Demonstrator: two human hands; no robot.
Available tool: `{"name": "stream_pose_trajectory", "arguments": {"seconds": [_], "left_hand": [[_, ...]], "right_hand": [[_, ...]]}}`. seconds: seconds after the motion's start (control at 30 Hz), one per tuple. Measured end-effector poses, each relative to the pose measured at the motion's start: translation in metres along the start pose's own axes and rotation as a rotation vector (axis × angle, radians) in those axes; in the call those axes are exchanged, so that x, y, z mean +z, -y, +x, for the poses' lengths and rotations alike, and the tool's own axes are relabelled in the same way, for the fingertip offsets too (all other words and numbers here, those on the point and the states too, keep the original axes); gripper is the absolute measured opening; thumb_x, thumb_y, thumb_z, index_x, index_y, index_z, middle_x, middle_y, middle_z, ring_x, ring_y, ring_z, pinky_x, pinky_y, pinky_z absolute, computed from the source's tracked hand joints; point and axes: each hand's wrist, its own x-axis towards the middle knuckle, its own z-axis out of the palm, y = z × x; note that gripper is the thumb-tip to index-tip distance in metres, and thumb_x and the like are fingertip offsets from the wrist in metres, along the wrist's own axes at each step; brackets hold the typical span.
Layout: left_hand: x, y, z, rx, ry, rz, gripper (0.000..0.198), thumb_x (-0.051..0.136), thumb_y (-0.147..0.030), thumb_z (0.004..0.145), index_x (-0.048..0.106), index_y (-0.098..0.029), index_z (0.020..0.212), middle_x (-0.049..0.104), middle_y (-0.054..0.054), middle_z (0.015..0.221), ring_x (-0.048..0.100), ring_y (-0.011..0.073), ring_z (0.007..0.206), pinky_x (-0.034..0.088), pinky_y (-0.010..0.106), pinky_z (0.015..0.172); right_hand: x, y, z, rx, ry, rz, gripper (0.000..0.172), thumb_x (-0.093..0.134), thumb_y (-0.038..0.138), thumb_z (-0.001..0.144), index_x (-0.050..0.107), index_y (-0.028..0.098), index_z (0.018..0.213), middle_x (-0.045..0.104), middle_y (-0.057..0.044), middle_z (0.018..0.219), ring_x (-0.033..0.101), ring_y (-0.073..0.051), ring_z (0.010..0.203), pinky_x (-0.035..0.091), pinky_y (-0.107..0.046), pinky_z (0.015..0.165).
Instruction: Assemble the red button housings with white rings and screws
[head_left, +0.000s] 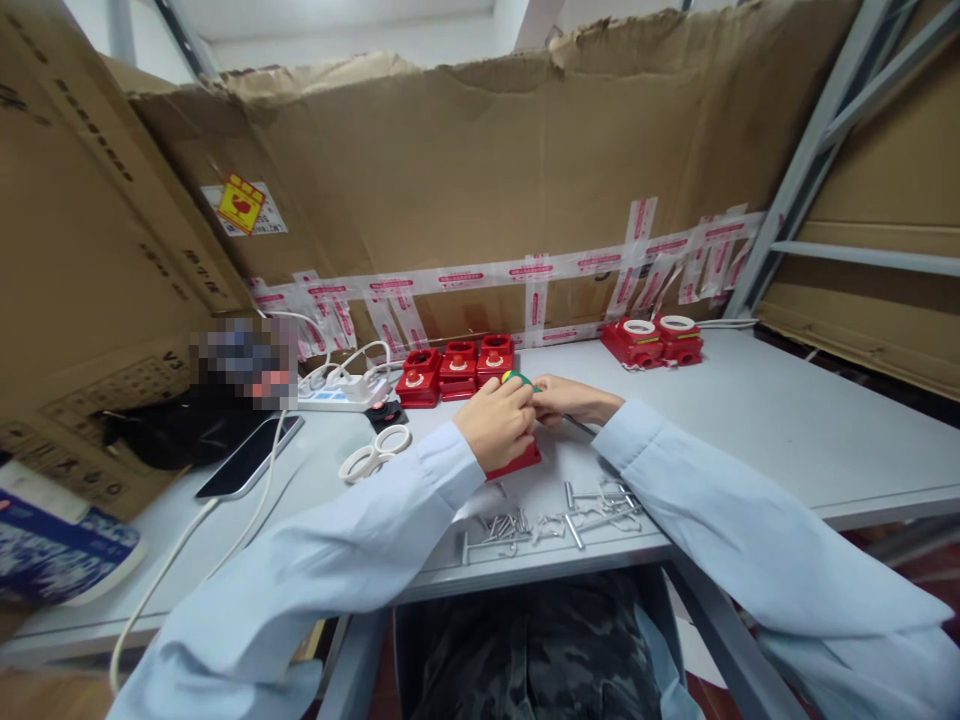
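Observation:
A screwdriver with a green and yellow handle [519, 378] lies across the gap between my hands, its dark shaft slanting down to the right. My right hand [574, 398] is closed around it. Curled fingers of my left hand [499, 425] rest beside the handle, above a red housing [519, 462] on the table; what they grip is hidden. Close behind, several red housings with round openings and red knobs [457, 368] stand in a row. Nearer to me lie loose screws [508, 525] and metal T-shaped pins [574, 530].
White rings [375, 452] lie left of my hands, near a power strip [341, 395] and a phone [251, 458] on a cable. Two red housings with white rings [652, 342] stand back right. Cardboard [465, 190] walls the rear; a metal frame [795, 170] rises at right.

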Motion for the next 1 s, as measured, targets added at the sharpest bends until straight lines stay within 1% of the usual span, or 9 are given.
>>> {"name": "stream_pose_trajectory", "arguments": {"seconds": [0.07,0.17,0.3,0.53,0.8,0.9,1.0], "left_hand": [[0.003,0.002,0.000,-0.007,0.001,-0.014,0.018,0.055,-0.029,0.084,0.065,-0.014,0.084,0.058,0.011,0.100,0.048,0.0254,0.100,0.034,0.037,0.077],[0.007,0.005,-0.001,-0.012,-0.002,-0.050,0.017,0.055,-0.029,0.083,0.064,-0.015,0.085,0.058,0.010,0.098,0.048,0.0239,0.096,0.034,0.035,0.075],[0.007,0.007,-0.001,-0.012,-0.013,-0.067,0.015,0.055,-0.028,0.083,0.063,-0.016,0.085,0.057,0.008,0.097,0.048,0.0226,0.094,0.033,0.034,0.074],[0.004,0.003,-0.001,-0.022,0.033,-0.042,0.017,0.053,-0.028,0.084,0.063,-0.014,0.086,0.058,0.010,0.099,0.047,0.0238,0.097,0.033,0.036,0.077],[0.006,0.000,0.003,-0.078,0.075,0.021,0.022,0.052,-0.032,0.083,0.064,-0.013,0.086,0.059,0.012,0.098,0.048,0.0265,0.096,0.033,0.039,0.077],[0.006,-0.002,0.004,-0.066,0.087,0.073,0.024,0.051,-0.032,0.085,0.063,-0.012,0.088,0.059,0.013,0.098,0.048,0.0280,0.095,0.033,0.039,0.075],[0.007,-0.001,0.004,-0.022,0.059,0.121,0.025,0.051,-0.034,0.087,0.063,-0.012,0.090,0.059,0.013,0.100,0.048,0.0276,0.095,0.032,0.038,0.074]], "right_hand": [[-0.001,0.001,-0.002,0.000,0.035,0.010,0.029,0.066,0.030,0.067,0.041,0.017,0.058,0.032,0.012,0.044,0.020,0.000,0.038,0.015,-0.015,0.036],[-0.002,-0.001,-0.003,-0.002,0.062,0.019,0.028,0.069,0.026,0.062,0.043,0.016,0.060,0.031,0.012,0.044,0.020,0.000,0.038,0.016,-0.016,0.036],[-0.002,-0.006,-0.002,-0.005,0.049,0.026,0.028,0.069,0.025,0.062,0.043,0.017,0.061,0.032,0.013,0.043,0.021,0.000,0.038,0.017,-0.015,0.036],[-0.003,-0.014,0.001,-0.010,0.045,0.013,0.021,0.063,0.016,0.058,0.045,0.017,0.068,0.035,0.013,0.044,0.024,-0.001,0.035,0.019,-0.016,0.034],[-0.003,-0.013,0.000,-0.004,0.045,-0.027,0.022,0.056,0.013,0.057,0.045,0.018,0.074,0.037,0.014,0.044,0.026,-0.001,0.033,0.019,-0.016,0.033],[-0.004,-0.013,0.000,0.002,0.044,-0.036,0.021,0.055,0.013,0.056,0.047,0.018,0.074,0.038,0.013,0.044,0.026,-0.001,0.033,0.019,-0.015,0.033],[-0.003,-0.012,0.000,0.002,0.036,-0.044,0.018,0.053,0.012,0.054,0.048,0.017,0.071,0.037,0.013,0.043,0.025,-0.001,0.034,0.018,-0.015,0.034]]}}
